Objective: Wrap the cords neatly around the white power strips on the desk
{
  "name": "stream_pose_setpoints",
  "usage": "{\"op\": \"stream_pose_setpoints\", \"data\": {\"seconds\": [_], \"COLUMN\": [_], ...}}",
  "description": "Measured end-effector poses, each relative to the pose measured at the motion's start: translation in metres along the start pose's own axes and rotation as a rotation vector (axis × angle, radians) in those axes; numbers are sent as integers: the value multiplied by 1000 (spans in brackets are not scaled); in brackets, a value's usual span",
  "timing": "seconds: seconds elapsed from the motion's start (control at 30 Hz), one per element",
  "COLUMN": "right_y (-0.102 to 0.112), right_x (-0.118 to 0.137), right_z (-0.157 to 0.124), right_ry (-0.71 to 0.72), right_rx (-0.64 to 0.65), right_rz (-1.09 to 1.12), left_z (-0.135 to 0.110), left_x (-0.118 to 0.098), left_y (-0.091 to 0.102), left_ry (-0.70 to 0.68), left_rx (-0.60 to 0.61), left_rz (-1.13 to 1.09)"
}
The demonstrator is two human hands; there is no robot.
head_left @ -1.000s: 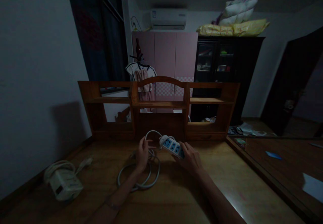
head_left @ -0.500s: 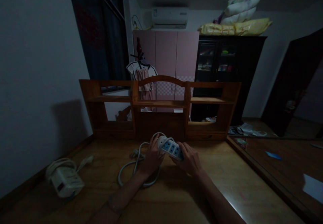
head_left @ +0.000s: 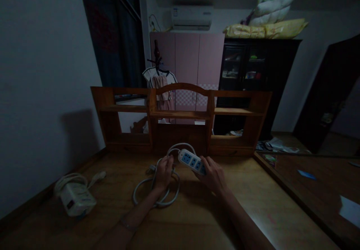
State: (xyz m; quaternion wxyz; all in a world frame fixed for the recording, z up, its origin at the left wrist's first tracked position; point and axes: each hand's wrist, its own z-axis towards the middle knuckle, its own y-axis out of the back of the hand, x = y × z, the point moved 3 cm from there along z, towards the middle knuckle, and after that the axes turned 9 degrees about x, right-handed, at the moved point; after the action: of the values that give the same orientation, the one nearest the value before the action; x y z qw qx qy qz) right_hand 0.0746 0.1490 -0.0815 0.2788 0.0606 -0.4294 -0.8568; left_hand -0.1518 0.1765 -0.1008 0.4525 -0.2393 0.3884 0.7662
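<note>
A white power strip (head_left: 190, 159) with blue socket faces is tilted above the wooden board, its right end gripped by my right hand (head_left: 211, 173). My left hand (head_left: 164, 172) is closed around the strip's pale cord (head_left: 181, 144), just left of the strip and apart from it. From there the cord arches over to the strip and also hangs down into loose loops (head_left: 168, 204) on the board. Beside my left hand lies the cord's plug (head_left: 151, 169), partly hidden by the loops.
At the left, a second white socket block (head_left: 77, 200) with its cord wound up rests by the wall. A wooden shelf unit (head_left: 180, 115) stands across the back. Along the right runs a raised wooden edge (head_left: 292, 193), with papers (head_left: 350, 208) beyond it.
My left hand has moved off the power strip to the left and down, drawing cord away from it. The strip's left end is now uncovered, and an arch of cord stands above it.
</note>
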Motion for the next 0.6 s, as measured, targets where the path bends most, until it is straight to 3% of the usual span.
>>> {"op": "stream_pose_setpoints", "data": {"seconds": [0.17, 0.27, 0.4, 0.5, 0.6], "right_y": [10, 20, 30, 31, 28], "right_x": [-5, -26, -65, -81, -81], "right_z": [-1, -3, -8, -9, -8], "right_ry": [73, -51, -349, -432, -482], "right_rx": [-71, -193, -340, -352, -355], "right_rz": [107, 157, 210, 321, 488], "left_z": [7, 9, 11, 11, 6], "left_x": [21, 28, 26, 12, -12], "left_y": [11, 13, 10, 11, 21], "left_ry": [273, 333, 308, 226, 120], "left_rx": [-168, -199, -176, -192, -252], "left_rz": [-196, -219, -192, -143, -87]}}
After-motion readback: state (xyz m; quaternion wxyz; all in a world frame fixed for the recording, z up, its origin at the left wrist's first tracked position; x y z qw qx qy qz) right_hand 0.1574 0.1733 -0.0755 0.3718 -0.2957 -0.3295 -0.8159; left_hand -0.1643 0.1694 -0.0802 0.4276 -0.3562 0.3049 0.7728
